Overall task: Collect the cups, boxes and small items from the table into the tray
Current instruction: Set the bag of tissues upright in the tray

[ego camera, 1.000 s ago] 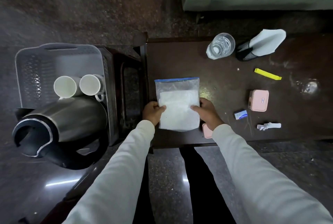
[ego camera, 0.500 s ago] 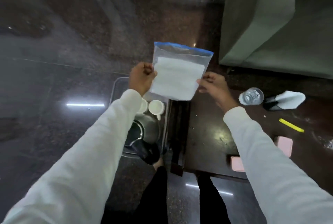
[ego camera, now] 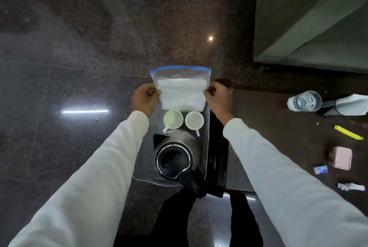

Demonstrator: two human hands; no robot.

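The table (ego camera: 278, 127), dark brown, lies to the right of the tray (ego camera: 206, 147). The tray, a pale perforated basket, stands on the speckled floor against the table's left end. Inside the tray, at the near end, sits a steel kettle (ego camera: 175, 157) with a black lid and handle; it fills most of that half. Beyond the kettle in the tray stand two white cups (ego camera: 173, 119), side by side and open upward, the right one (ego camera: 194, 120) just beside the left.

Over the far end of the tray, beyond the cups, hangs a clear zip bag (ego camera: 181, 89) with a blue seal strip along the top and a white filling. The left hand (ego camera: 145, 100) pinches the bag's left edge and the right hand (ego camera: 218, 99) pinches its right edge, so the two hands are apart with the bag stretched between them. Whether the bag's bottom touches the tray cannot be told.

Right of the tray, on the table, lie a clear glass (ego camera: 304, 101) on its side at the far edge, a pink box (ego camera: 341, 157) nearer, a yellow strip (ego camera: 348, 132) between them, a small blue packet (ego camera: 320, 169) just left of the box, and a white scrap (ego camera: 351, 186) nearest.
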